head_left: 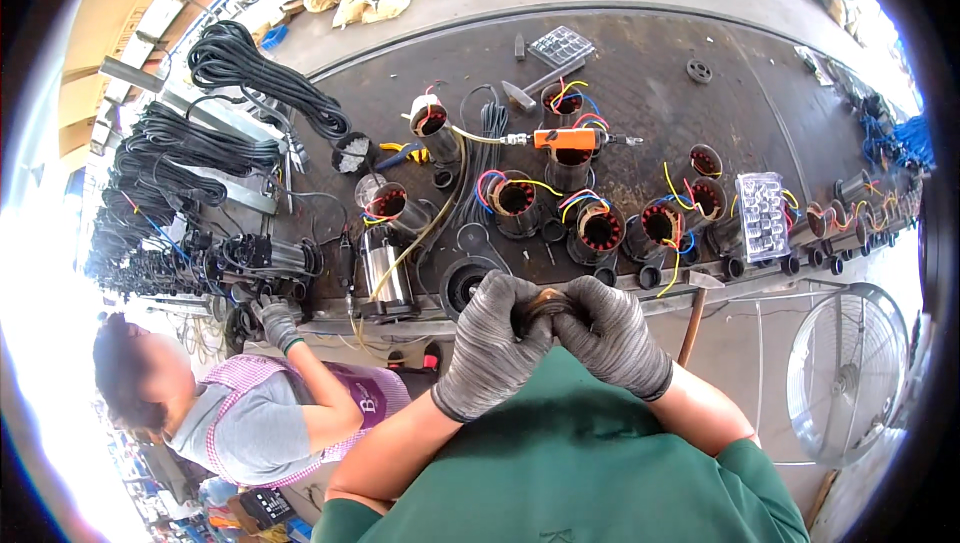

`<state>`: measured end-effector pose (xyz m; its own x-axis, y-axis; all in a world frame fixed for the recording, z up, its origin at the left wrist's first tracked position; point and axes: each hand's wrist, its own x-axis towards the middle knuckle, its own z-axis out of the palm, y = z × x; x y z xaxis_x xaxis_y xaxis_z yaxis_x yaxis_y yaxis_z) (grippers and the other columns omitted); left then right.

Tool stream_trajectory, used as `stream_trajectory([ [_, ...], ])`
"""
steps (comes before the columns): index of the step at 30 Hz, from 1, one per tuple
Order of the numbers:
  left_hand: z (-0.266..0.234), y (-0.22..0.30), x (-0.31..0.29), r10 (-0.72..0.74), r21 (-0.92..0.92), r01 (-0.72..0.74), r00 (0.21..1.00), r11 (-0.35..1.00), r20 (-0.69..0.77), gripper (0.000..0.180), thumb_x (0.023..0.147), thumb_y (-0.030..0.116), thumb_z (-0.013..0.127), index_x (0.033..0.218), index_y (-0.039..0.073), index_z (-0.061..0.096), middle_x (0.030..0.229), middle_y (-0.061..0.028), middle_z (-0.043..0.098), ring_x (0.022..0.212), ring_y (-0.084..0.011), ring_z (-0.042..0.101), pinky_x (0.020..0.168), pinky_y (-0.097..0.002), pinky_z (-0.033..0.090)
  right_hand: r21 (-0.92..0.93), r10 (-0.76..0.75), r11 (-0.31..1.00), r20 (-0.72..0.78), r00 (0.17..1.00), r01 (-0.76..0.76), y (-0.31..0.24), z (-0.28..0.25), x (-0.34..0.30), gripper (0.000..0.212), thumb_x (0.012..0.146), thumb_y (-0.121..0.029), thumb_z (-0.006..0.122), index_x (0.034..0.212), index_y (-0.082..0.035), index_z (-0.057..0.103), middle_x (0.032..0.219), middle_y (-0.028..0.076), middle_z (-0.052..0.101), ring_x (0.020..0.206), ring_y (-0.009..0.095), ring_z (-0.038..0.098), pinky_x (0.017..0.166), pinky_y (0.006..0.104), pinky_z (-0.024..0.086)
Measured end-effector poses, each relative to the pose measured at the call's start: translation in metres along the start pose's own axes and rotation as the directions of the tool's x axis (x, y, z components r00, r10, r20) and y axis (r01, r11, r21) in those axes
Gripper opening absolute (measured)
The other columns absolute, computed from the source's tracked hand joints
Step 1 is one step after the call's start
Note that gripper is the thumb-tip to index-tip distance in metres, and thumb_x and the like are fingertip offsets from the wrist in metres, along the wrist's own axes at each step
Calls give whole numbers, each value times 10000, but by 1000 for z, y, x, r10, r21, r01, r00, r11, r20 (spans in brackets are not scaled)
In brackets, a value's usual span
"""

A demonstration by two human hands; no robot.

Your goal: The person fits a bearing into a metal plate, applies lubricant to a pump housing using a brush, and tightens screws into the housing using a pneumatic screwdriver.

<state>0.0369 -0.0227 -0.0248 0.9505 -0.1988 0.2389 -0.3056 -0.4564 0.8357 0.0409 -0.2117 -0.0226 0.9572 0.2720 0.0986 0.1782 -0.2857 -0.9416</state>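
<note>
My left hand (492,348) and my right hand (617,338), both in grey striped gloves, are closed together in front of my chest. Between their fingers is a small dark round part (546,299) with a brownish, coppery top; the gloves cover much of it, so its kind cannot be made out. Just beyond my left hand, at the bench edge, sits a black round motor end piece (462,285). Past my right hand stand motor stators (602,230) with red-rimmed windings and yellow, blue and red wires. A silver motor cylinder (386,268) stands upright to the left.
On the dark bench (640,73) lie an orange power screwdriver (563,139), a hammer (520,95) and a clear plastic tray (763,216). Another hammer (694,315) overhangs the edge. Black cable coils (265,73) crowd the left, where a co-worker (250,408) works. A fan (848,375) stands right.
</note>
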Motion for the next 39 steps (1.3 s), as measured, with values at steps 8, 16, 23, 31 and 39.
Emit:
stream_trajectory([
  [8,2,-4,13,-261,-370,293,956,881,137,305,898,100,726,1169,13,616,1050,-87,675,880,-107,646,713,-289,557,534,334,762,158,929,-365,7,-4,9,325,943,-132,661,1238,3,639,927,9,689,669,63,610,585,232,505],
  [16,-4,-11,6,-415,-584,517,855,626,312,468,879,137,753,1304,18,596,1122,-60,676,1006,-146,636,840,-288,559,646,400,585,297,867,-491,3,-9,7,425,918,-174,703,1295,-3,610,980,28,684,742,68,616,646,225,519],
  [23,5,-8,10,-286,-328,326,944,887,166,397,836,15,723,1205,-10,581,1032,-109,697,937,-144,667,863,-319,556,513,299,783,186,936,-352,14,7,1,416,913,-161,731,1272,7,604,957,21,678,741,61,609,643,229,519],
  [31,5,-8,3,-363,-666,446,892,598,271,500,849,119,779,1295,7,584,1136,-76,673,1013,-138,643,860,-294,562,565,373,728,149,916,-388,16,-2,2,449,901,-165,745,1284,12,593,946,59,705,820,117,657,706,269,549],
  [39,-6,-10,-5,-409,-734,459,873,501,267,567,870,239,800,1335,15,564,1152,-66,677,1001,-132,654,816,-287,576,-371,-484,831,-116,867,414,16,-1,-6,531,764,-2,728,1254,-21,523,1266,204,631,1144,412,618,981,503,496],
])
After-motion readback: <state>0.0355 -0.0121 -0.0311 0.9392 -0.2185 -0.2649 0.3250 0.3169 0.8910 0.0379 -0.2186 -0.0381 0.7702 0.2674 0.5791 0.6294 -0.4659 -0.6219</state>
